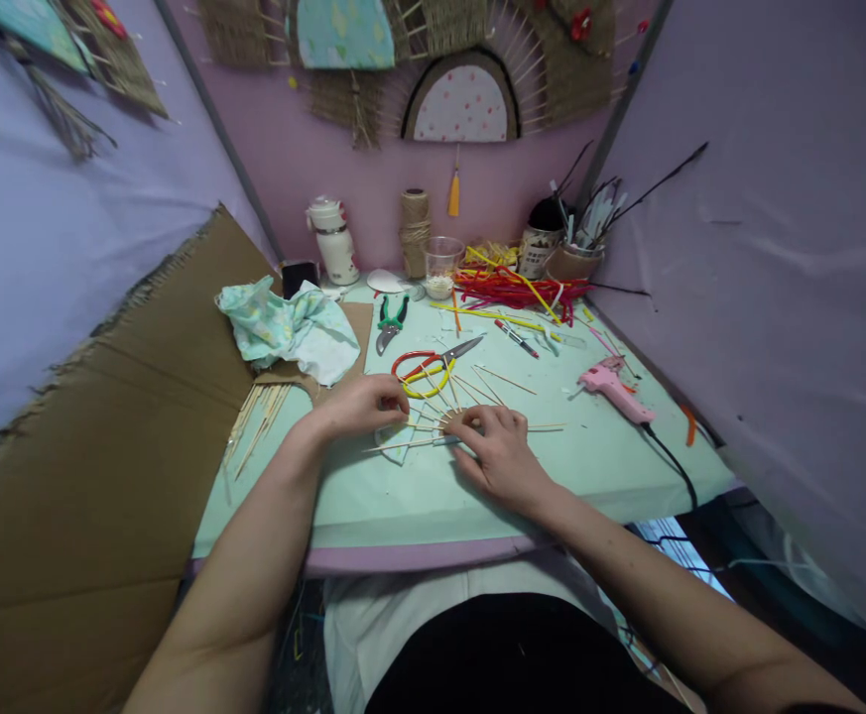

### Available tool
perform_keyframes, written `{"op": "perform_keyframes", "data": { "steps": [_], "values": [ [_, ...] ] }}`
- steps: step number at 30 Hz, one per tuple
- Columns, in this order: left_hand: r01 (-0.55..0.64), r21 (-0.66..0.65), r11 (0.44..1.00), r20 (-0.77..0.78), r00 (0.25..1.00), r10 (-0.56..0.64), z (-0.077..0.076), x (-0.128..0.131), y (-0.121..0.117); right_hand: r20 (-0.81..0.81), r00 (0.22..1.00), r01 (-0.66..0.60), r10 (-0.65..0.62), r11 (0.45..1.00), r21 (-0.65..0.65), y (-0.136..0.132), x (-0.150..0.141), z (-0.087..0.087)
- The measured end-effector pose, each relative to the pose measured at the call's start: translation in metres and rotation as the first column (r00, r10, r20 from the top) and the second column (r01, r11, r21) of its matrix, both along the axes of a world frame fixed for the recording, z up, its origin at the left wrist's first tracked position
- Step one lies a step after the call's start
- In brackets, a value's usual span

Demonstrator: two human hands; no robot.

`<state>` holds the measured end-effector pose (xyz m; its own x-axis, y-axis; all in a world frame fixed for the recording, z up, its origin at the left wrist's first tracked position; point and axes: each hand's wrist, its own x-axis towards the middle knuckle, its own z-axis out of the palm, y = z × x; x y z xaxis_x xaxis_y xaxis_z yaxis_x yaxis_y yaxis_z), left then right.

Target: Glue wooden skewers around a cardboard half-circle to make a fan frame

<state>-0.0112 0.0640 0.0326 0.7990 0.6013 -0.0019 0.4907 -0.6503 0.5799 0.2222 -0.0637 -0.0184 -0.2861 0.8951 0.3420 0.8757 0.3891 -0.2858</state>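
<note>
Thin wooden sticks (433, 407) fan out from a small brown cardboard piece (453, 424) lying flat on the table. My right hand (498, 451) is curled over this piece, its thumb and fingers gripping it and covering part of it. Just left of the fan, my left hand (365, 405) has thumb and fingertips pinched at the outer end of one stick. A scrap of light patterned cloth (397, 446) lies beneath the sticks on that side. Scissors (436, 367) with red and yellow handles rest directly behind the fan, close to the stick ends.
A pink glue gun (618, 390) with a black cord lies at right. Green-handled pruning shears (390, 324), a twine spool (416, 233), a clear cup (442, 266) and red pipe cleaners (511, 290) are behind. Crumpled cloth (284, 327) and a large cardboard sheet (97, 426) stand left.
</note>
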Motion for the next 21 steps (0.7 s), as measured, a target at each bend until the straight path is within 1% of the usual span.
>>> {"op": "perform_keyframes", "data": {
  "steps": [4, 8, 13, 17, 21],
  "values": [
    [0.047, 0.036, 0.998, 0.011, 0.999, -0.047, -0.003, 0.008, -0.005, -0.045, 0.999, 0.007, -0.006, 1.000, 0.021, 0.000, 0.001, 0.000],
    [0.070, 0.061, 0.996, 0.013, 0.997, -0.071, -0.006, 0.010, -0.007, -0.104, 0.994, 0.038, -0.029, 0.996, 0.086, 0.000, 0.003, -0.001],
    [0.092, 0.078, 0.993, 0.001, 0.996, -0.093, -0.006, 0.012, -0.008, -0.096, 0.994, -0.034, 0.048, 0.988, 0.149, 0.000, 0.004, -0.002],
    [0.097, 0.089, 0.991, -0.019, 0.995, -0.096, -0.005, 0.015, -0.010, -0.087, 0.993, -0.068, 0.081, 0.987, 0.149, 0.001, 0.004, -0.004],
    [0.084, 0.112, 0.990, -0.025, 0.996, -0.082, -0.007, 0.017, -0.012, -0.073, 0.993, -0.077, 0.088, 0.987, 0.141, 0.002, 0.003, -0.004]
  ]
}}
